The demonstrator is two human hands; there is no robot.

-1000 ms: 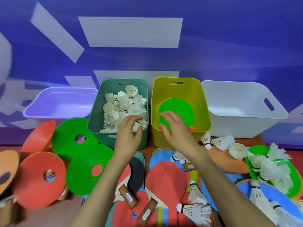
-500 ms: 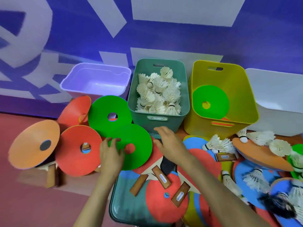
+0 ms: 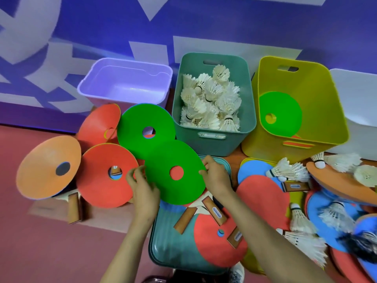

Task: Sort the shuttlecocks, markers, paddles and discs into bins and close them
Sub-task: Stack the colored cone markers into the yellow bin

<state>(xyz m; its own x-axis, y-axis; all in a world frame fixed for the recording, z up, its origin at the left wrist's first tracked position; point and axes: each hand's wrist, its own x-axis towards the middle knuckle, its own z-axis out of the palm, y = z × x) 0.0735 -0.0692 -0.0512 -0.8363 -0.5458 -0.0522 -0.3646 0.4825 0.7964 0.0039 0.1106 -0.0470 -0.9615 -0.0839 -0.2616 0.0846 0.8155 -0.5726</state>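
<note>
Hands sit at both sides of your green disc point(image 3: 163, 188). Your right hand point(image 3: 217, 178) pinches its right edge. Your left hand point(image 3: 143, 193) curls its fingers at the left edge, but you cannot tell if they grip. This disc lies over the paddles point(image 3: 214, 244), just before the teal bin point(image 3: 212, 145) full of shuttlecocks point(image 3: 210, 101)

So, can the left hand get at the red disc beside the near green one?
Likely yes. The left hand hangs over the right edge of the red disc and nothing covers that part; the right hand holds the near green disc beside it.
</note>
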